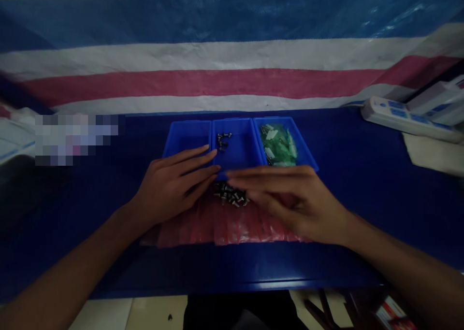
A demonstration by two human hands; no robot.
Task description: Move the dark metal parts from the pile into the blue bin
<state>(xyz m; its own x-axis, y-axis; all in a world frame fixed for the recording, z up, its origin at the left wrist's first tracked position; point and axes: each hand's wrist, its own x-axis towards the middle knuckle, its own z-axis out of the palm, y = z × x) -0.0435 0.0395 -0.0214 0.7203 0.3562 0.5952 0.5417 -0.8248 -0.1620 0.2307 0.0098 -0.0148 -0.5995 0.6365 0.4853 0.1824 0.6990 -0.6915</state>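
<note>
A small pile of dark screws with shiny ends [232, 194] lies on red plastic bags [235, 226] spread at the front of the blue table. My left hand [174, 182] is held over the left end of the bags, fingers stretched out and a little apart, fingertips beside the pile. My right hand [293, 197] comes over the bags from the right, its fingers straight and its thumb apart below them. Its fingertips are blurred by motion, close to the screws. A blue tray's middle compartment [239, 151] behind the hands holds several more screws [223, 141] near its left wall.
The right compartment [304, 153] has green plastic bags [281, 146] and small metal parts. The left compartment [190, 132] is partly behind my left hand. A white power strip [409, 115] stands at the back right. Striped sheeting [232, 54] hangs behind the table [355, 156].
</note>
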